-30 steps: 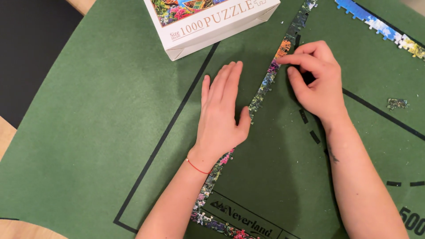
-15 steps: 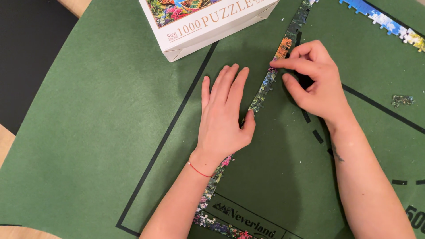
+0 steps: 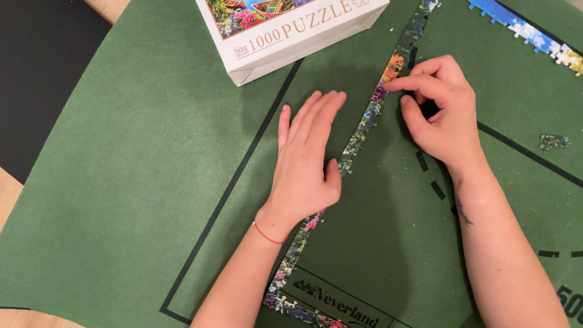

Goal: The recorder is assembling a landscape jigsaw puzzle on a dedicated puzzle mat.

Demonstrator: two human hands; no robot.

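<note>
Puzzle strips: two [image 3: 364,124] [image 3: 528,33]. One box [image 3: 285,33]. Left hand [image 3: 306,161] flat, spread; right hand [image 3: 440,112] pinching strip.

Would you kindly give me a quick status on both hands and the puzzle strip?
Left hand flat on mat, thumb against puzzle strip. Right hand fingertip on strip by orange patch. Box and loose piece apart from strip.

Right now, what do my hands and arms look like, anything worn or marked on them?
Both forearms are bare, no sleeves. The left hand has a thin red string bracelet at the wrist. The right hand wears nothing; its forearm carries a small dark tattoo.
</note>
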